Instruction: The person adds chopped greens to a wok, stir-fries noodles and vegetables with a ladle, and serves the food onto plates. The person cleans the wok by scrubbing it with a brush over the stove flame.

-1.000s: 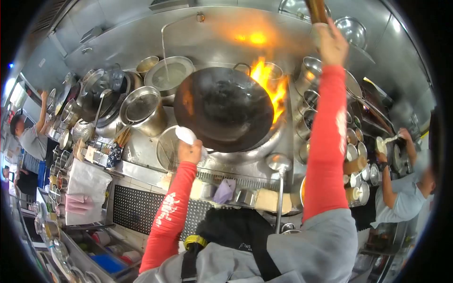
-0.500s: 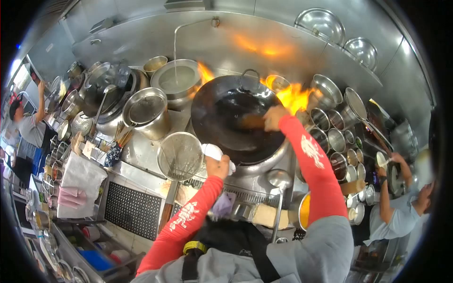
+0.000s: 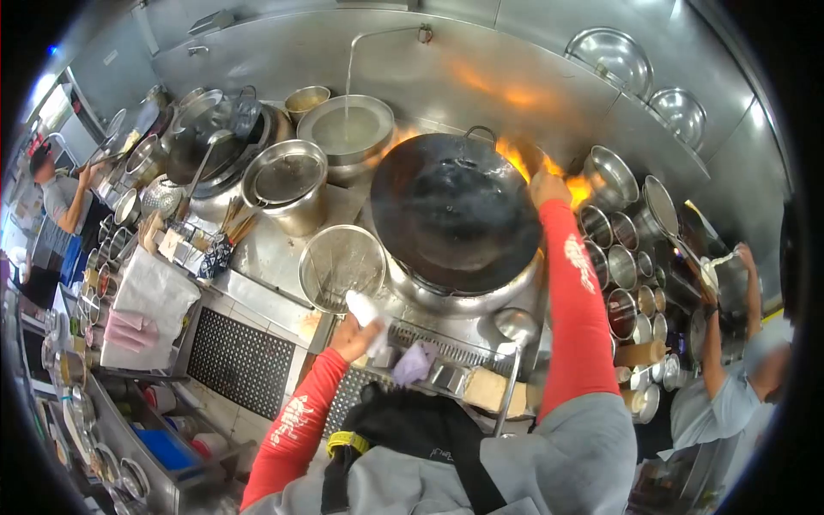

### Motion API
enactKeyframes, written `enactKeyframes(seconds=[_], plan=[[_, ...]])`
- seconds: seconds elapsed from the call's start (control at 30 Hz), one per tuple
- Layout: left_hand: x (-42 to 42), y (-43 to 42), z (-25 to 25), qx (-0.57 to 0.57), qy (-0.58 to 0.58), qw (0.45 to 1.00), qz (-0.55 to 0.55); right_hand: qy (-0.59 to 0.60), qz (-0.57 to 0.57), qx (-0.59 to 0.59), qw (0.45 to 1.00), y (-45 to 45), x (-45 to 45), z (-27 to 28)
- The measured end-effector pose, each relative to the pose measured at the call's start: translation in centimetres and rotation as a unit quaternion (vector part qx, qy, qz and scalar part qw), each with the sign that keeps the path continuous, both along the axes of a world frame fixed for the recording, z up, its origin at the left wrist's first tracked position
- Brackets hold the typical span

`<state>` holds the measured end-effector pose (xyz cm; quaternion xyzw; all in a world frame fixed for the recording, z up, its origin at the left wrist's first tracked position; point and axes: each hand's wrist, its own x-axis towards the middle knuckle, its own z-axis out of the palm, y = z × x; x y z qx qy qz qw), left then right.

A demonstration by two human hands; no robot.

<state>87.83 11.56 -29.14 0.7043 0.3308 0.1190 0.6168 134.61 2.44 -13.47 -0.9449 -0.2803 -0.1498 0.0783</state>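
Note:
My right hand (image 3: 549,185) is closed at the right rim of the big black wok (image 3: 455,215), beside the flames. A brown, brush-like tool (image 3: 530,156) shows above its fingers, partly lost against the fire. The wok's dark inside looks wet and sits over the burner. My left hand (image 3: 354,337) grips a folded white cloth (image 3: 362,309) in front of the wok, apart from its rim. Just beyond that hand lies a round wire strainer (image 3: 343,268). A steel ladle (image 3: 515,326) rests to the right of the cloth, near the front ledge.
Orange flames (image 3: 515,159) rise behind the wok. Water runs from a tap into a wide pot (image 3: 347,129). A strainer-topped pot (image 3: 287,184) stands left. Several steel containers (image 3: 622,266) crowd the right, where a co-worker (image 3: 721,386) stands. A purple cloth (image 3: 415,362) lies in front.
My right hand has moved from inside the wok to its right rim with the brown tool. My left hand has drawn the cloth back from the wok. The flames look lower.

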Motion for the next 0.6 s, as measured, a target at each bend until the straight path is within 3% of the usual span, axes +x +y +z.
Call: enactKeyframes(seconds=[0.07, 0.1, 0.13, 0.17, 0.2, 0.23, 0.3, 0.33, 0.37, 0.4, 0.43, 0.53, 0.57, 0.6], plan=[[-1.4, -0.9, -2.2, 0.235, 0.185, 0.954, -0.022, 0.037, -0.032, 0.039, 0.998, 2.8, 0.4, -4.8], [-1.8, -1.7, -4.9, 0.373, 0.243, 0.895, -0.031, 0.082, 0.076, -0.071, 0.991, 4.1, 0.1, -8.0], [-1.8, -2.6, -4.7, 0.385, 0.299, 0.872, -0.046, 0.147, 0.195, -0.138, 0.96, 4.1, -4.1, -8.2], [-1.5, -3.4, -3.8, 0.397, 0.354, 0.845, -0.06, 0.158, 0.402, -0.103, 0.896, 3.5, -6.4, -10.4], [-1.4, -3.8, -3.4, 0.407, 0.407, 0.814, -0.072, 0.257, 0.382, -0.003, 0.888, 2.1, -10.6, -8.5], [-2.0, -4.1, -4.0, 0.423, 0.376, 0.822, -0.064, 0.307, 0.429, -0.012, 0.85, 1.3, -11.1, -7.6], [-2.3, -4.9, -4.3, 0.414, 0.357, 0.836, -0.047, 0.53, 0.302, -0.118, 0.784, -1.1, -9.0, -0.2], [-2.5, -5.6, -4.6, 0.41, 0.348, 0.842, -0.043, 0.464, 0.272, -0.233, 0.811, -1.4, -6.7, 2.7], [-2.6, -5.6, -6.3, 0.441, 0.346, 0.827, -0.035, 0.209, 0.361, -0.233, 0.879, -2.4, 0.7, -1.2], [-2.6, -5.3, -6.3, 0.446, 0.341, 0.827, -0.029, 0.088, 0.159, -0.297, 0.937, -1.4, 1.5, -0.4], [-2.9, -5.4, -6.4, 0.447, 0.339, 0.828, -0.024, 0.033, -0.022, -0.111, 0.993, -1.3, 1.3, -0.8], [-3.1, -5.3, -7.1, 0.475, 0.317, 0.821, 0.013, 0.039, -0.027, -0.108, 0.993, 0.9, -1.1, -5.1], [-3.2, -5.4, -7.2, 0.482, 0.314, 0.818, 0.018, 0.051, 0.177, -0.154, 0.971, 0.5, -3.6, -6.3], [-3.1, -5.3, -7.3, 0.493, 0.309, 0.813, 0.026, 0.06, 0.374, -0.19, 0.906, 0.0, -6.1, -7.2]])
